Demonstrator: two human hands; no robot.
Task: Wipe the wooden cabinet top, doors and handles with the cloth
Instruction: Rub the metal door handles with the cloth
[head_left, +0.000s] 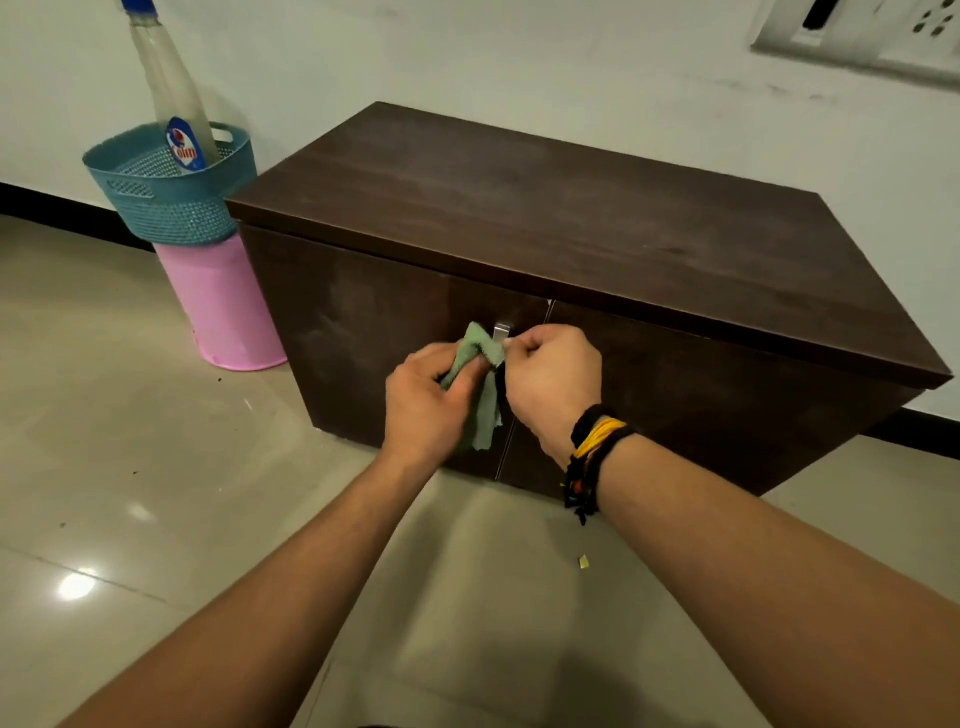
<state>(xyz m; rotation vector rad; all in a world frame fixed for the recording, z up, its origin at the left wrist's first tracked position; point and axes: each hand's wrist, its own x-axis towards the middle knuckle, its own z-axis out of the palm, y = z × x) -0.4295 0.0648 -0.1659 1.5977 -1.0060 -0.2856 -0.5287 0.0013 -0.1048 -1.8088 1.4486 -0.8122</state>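
I saw both hands meet at the front of the dark wooden cabinet (571, 218), where its 2 doors join. My left hand (423, 402) gripped the green cloth (480, 384), bunched against the metal handle (503, 330). My right hand (553, 379), with threads banding its wrist, pinched the cloth's upper edge just beside that handle.

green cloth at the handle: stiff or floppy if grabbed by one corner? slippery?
Likely floppy: the green cloth bunches where the left hand grips it, and its loose end hangs limp below. Probably light, since the right hand holds an edge with only a fingertip pinch near the metal handle. Its matte, fuzzy look suggests it is not slippery.
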